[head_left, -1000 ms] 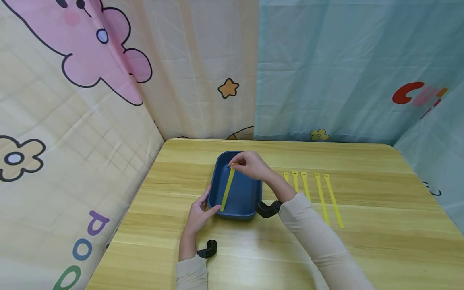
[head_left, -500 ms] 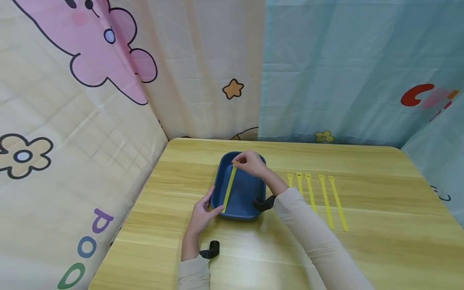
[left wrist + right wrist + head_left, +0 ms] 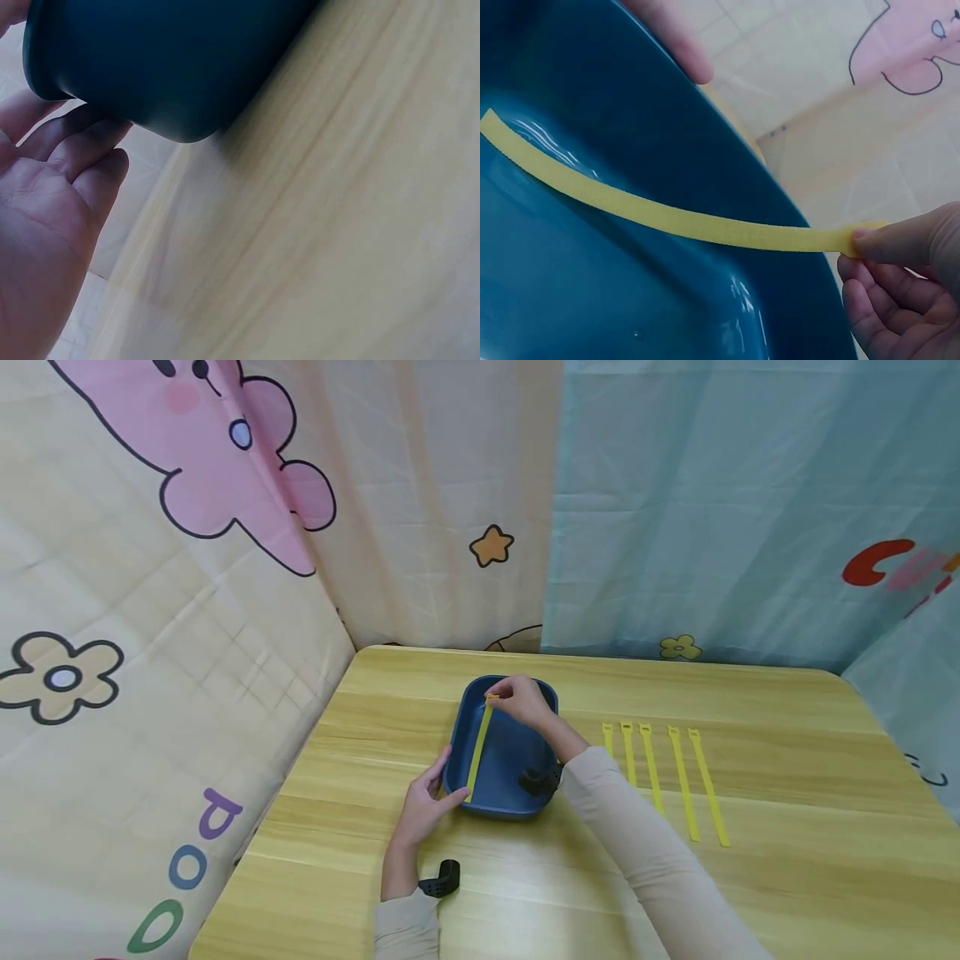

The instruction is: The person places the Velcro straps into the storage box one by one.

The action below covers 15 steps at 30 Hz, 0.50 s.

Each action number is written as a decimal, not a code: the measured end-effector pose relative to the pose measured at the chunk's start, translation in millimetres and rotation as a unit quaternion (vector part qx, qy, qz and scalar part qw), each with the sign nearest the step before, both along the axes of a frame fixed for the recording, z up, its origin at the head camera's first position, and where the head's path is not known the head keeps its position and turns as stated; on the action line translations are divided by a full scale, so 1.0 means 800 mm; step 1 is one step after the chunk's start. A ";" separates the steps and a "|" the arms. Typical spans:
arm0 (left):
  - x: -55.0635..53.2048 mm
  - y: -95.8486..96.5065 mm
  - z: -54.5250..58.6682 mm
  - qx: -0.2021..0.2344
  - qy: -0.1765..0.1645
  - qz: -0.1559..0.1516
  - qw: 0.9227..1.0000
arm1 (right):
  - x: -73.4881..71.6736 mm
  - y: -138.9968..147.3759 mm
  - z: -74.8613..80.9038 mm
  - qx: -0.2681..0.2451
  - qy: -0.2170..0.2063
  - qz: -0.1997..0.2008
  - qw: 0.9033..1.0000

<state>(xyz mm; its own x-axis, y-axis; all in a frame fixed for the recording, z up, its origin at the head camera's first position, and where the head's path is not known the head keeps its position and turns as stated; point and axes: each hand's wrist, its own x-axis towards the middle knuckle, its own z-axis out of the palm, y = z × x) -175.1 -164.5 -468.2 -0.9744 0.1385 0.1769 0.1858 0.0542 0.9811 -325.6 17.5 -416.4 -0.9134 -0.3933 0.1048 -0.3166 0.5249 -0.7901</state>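
Note:
My right hand (image 3: pixel 522 700) pinches the slotted head of a yellow hook-and-loop cable tie (image 3: pixel 480 745) between thumb and fingers. The tie slants down into a dark blue plastic tray (image 3: pixel 513 752), its far end near the tray's front left corner. In the right wrist view, the cable tie (image 3: pixel 682 223) bows gently across the tray (image 3: pixel 592 277), with the thumb flat on its head. At that front left corner, my left hand (image 3: pixel 422 806) holds the tray, thumb over the rim and fingers along the outer left wall. The left wrist view shows curled fingers (image 3: pixel 90 154) against the tray's outside.
Several more yellow cable ties (image 3: pixel 682 783) lie side by side on the wooden table (image 3: pixel 810 760), right of the tray; my right sleeve (image 3: pixel 637 852) covers the lower ends of some. Printed curtains (image 3: pixel 420 527) hang behind and left of the table.
The head view has shifted, so everything sits slightly further right. The right hand keeps its pinch on the cable tie and the left its hold on the tray; the right forearm has turned slightly.

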 end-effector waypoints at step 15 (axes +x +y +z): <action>-0.001 -0.002 0.001 -0.016 0.012 -0.001 1.000 | -0.017 -0.011 -0.019 -0.001 -0.041 -0.060 0.997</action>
<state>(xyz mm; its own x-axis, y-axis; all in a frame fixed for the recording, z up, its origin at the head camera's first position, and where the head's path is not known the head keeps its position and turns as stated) -175.9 -166.2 -467.7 -0.9696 0.1469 0.1956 0.2093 0.0847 0.9742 -338.9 8.7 -431.6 -0.9593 -0.2808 0.0291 -0.1866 0.5534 -0.8118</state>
